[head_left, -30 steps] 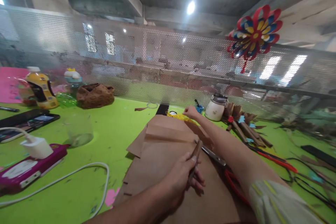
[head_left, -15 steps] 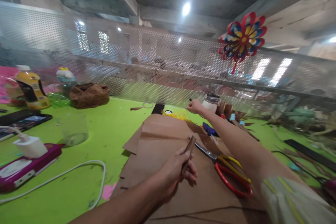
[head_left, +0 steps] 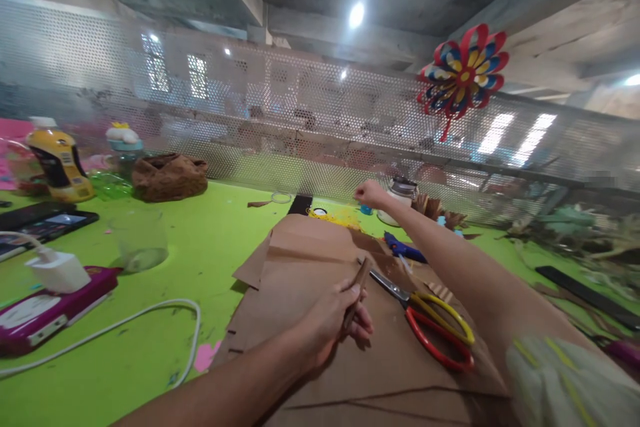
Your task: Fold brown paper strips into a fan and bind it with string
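The right hand (head_left: pixel 374 195) has lifted away from the far yellow strands (head_left: pixel 333 217), its grip too distant to tell; the left hand (head_left: pixel 337 315) alone keeps the brown strip (head_left: pixel 362 272) clamped, left of the scissors (head_left: pixel 395 288).

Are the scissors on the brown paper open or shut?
The scissors look shut: the blades lie together, red and yellow handles side by side. The brown strip in the left hand crosses near the tip.

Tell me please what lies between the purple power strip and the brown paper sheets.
The head view shows a thin white cable curving across the green tabletop, and a flat pink scrap beside the brown paper sheets.
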{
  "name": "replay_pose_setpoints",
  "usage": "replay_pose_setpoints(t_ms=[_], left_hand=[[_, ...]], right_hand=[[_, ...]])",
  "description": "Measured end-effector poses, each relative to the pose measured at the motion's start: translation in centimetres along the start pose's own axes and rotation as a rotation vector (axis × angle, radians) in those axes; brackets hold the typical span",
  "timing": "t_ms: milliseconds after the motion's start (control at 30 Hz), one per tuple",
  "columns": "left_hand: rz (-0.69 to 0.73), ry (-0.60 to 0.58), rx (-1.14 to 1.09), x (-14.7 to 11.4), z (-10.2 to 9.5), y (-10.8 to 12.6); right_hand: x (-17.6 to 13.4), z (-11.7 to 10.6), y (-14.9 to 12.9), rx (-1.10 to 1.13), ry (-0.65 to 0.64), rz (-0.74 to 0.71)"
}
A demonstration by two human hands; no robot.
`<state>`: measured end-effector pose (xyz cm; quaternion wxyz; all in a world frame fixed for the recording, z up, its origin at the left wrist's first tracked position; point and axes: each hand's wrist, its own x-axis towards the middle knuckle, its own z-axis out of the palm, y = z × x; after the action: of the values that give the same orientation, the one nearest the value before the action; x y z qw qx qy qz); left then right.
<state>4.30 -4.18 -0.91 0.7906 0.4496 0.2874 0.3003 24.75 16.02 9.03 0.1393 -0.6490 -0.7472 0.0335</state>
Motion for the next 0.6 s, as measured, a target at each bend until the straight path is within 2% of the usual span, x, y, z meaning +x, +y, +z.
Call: replay_pose_setpoints(t_ms=[133, 300, 433, 600], left_hand=[[0.012, -0.004, -0.006, 0.0, -0.1, -0.1], [0.020, 0.021, -0.015, 0.3, -0.1, -0.5], [0.040, 0.038, -0.018, 0.4, -0.1, -0.6], [0.053, 0.054, -0.030, 0.3, 0.0, -0.3]], right_hand=[[0.2, -1.0, -1.8, 0.089, -0.001, -0.061], [0.1, -2.2, -2.9, 0.255, 0.096, -0.118], [-0.1, -2.8, -2.5, 0.359, 0.203, -0.130], [-0.4, -2.7, -1.2, 0.275, 0.162, -0.099]])
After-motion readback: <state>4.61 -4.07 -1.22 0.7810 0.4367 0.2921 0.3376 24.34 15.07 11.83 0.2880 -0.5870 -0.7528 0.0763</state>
